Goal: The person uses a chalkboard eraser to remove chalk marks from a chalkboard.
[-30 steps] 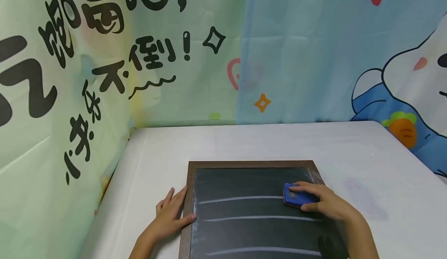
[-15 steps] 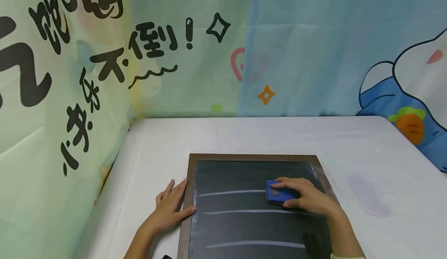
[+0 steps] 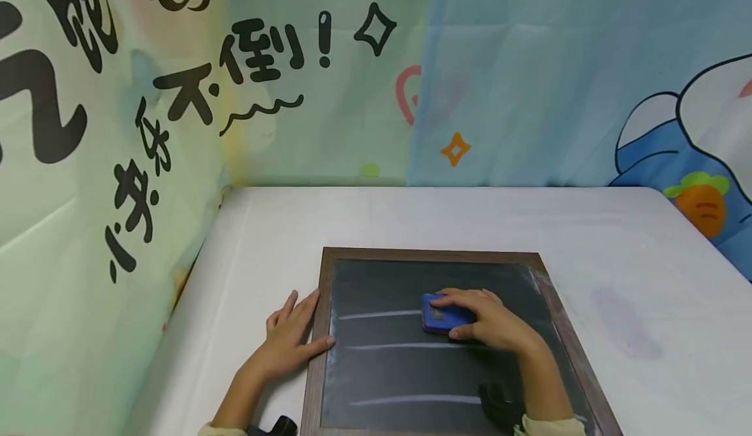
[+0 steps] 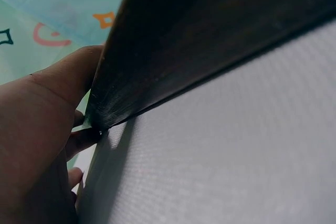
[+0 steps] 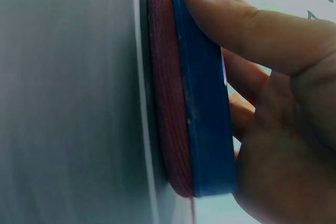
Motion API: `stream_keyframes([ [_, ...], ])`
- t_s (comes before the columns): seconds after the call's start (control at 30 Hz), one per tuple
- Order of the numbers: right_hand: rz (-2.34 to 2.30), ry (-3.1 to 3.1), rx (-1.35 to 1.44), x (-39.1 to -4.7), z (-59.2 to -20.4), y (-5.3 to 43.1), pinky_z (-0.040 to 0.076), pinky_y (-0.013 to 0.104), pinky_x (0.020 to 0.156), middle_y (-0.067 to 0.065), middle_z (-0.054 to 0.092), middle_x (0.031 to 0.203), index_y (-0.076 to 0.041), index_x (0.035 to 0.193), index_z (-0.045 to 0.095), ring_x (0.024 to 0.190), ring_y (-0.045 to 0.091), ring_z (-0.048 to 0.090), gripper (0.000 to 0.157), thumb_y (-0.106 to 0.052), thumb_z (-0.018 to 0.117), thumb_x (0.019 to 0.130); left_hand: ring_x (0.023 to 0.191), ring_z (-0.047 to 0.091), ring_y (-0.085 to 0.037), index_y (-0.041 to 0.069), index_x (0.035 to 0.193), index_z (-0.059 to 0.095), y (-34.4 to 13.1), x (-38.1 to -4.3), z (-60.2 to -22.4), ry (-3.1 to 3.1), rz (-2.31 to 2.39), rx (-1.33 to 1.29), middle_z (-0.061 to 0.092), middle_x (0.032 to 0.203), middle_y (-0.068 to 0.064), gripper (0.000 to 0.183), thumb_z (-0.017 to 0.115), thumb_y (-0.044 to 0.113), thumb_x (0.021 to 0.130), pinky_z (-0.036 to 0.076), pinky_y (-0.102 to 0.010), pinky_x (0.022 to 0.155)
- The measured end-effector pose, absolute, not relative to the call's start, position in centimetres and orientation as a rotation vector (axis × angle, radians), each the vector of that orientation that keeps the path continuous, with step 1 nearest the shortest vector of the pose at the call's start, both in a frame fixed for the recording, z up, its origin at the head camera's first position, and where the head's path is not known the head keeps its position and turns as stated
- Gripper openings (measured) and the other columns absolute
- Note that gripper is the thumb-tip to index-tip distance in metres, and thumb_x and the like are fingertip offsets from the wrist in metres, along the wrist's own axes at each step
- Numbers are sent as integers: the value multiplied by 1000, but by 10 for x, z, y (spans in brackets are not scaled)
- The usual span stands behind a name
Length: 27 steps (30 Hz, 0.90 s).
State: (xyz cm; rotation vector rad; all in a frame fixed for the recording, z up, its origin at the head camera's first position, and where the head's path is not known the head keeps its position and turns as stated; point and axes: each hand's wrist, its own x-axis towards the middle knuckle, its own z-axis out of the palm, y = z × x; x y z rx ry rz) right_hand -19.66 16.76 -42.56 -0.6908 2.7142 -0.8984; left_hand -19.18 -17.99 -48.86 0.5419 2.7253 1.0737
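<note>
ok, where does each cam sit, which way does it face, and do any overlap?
Head: head-worn, facing forward and down at the chalkboard and backdrop; left hand, right hand and forearms show.
Left wrist: on that wrist, facing the chalkboard's dark edge and white tabletop; part of the left hand shows.
Right wrist: on that wrist, facing the side of the blue eraser and its reddish pad; part of the right hand shows.
Shared: head and right wrist both show the blue eraser and right hand.

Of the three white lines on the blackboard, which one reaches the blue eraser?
The top line in the head view: its visible right end is at the blue eraser. The middle line and bottom line lie lower, clear of it.
</note>
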Motion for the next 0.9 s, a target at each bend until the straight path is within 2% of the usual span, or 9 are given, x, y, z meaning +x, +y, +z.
stream_keyframes([
  [0.2, -900, 2715, -636, -200, -424, 150, 17, 63, 97, 21, 50, 131, -10, 122, 58, 119, 44, 43, 47, -17, 70, 78, 140, 3, -37, 9, 147, 18, -180, -194, -487, 2730, 1063, 545, 27, 149, -13, 82, 59, 43, 85, 7, -53, 102],
  [0.37, -892, 2693, -626, -202, -425, 127, 13, 64, 100, 21, 48, 133, -11, 123, 58, 122, 43, 42, 47, -15, 70, 78, 140, 3, -36, 9, 147, 17, -179, -193, -487, 2731, 1053, 538, 27, 149, -12, 82, 59, 43, 85, 7, -53, 102],
  [0.9, -913, 2641, -593, -206, -426, 61, 7, 61, 105, 12, 53, 131, -16, 117, 63, 125, 36, 43, 45, -6, 72, 74, 140, 4, -36, 9, 146, 18, -179, -192, -487, 2745, 1036, 534, 28, 149, -12, 82, 59, 44, 85, 8, -54, 102],
])
